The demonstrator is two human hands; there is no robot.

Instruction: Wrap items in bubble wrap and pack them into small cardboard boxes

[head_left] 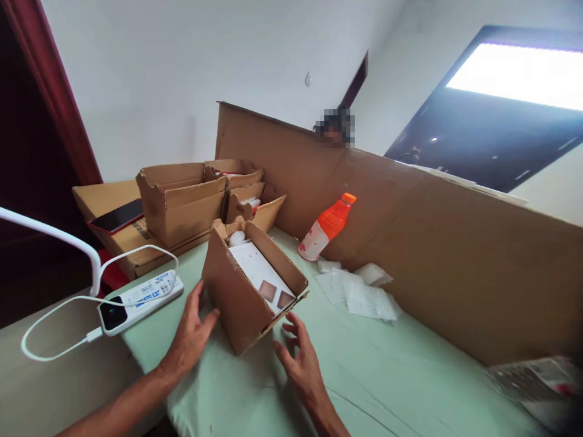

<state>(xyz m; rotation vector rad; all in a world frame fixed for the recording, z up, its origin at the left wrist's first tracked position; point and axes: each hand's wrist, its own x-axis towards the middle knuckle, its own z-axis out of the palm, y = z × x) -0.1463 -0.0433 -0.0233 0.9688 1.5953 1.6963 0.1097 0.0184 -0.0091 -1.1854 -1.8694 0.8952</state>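
Note:
A small open cardboard box [228,297] stands on the green cloth in front of me. Inside it lie a white flat piece [255,267] with two brownish squares near its front end, and something white and rounded at the back. My left hand [194,331] is at the box's left side, fingers apart; whether the fingertips touch the cardboard I cannot tell. Close to the box's front right corner, my right hand [300,358] is open with bent, spread fingers, holding nothing.
More cardboard bins [186,206] sit on a flat carton at the back left, beside a phone [117,216]. A white power bank [141,302] with a cable lies left. An orange bottle [327,227] and bubble-wrap pieces [364,297] are near the cardboard partition [432,267]; a person's head shows behind it.

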